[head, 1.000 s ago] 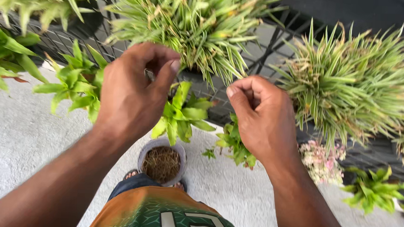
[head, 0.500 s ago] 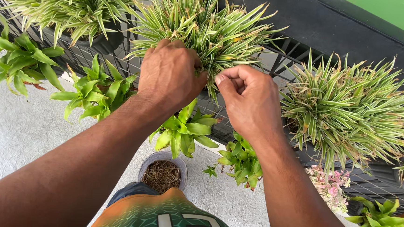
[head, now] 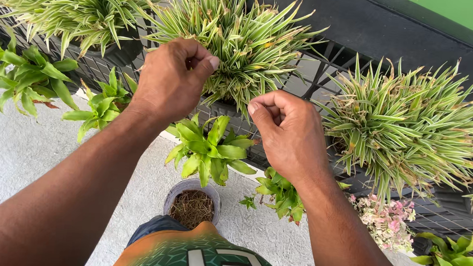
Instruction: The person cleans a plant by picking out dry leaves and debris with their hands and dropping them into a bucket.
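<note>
Striped grass plant [head: 242, 40], a dense tuft of narrow, cream-edged green blades with some dry brown tips, hangs in a dark pot at the far centre of the scene, on a black metal mesh rack [head: 328, 67]. Nearest to the camera is a green and orange patterned shirt [head: 201, 257], and just beyond it a small round grey pot [head: 192, 202] stands on the pale, rough floor [head: 16, 152], filled with dry, straw-like brown litter. Farther out, the right hand [head: 285, 136] is curled into a loose fist just below the plant's lower blades, thumb tip pressed against the bent forefinger; whether it pinches anything I cannot tell. The left hand [head: 171, 80] is raised at the plant's left edge, fingers curled tight with the thumb closed over them among the blades; what they grip is hidden. Between and below the hands sit broad-leaved bright green plants [head: 208, 147], glossy and pointed. To the right, a second striped tuft [head: 407, 121] spreads over small pink-white foliage [head: 387, 219].
</note>
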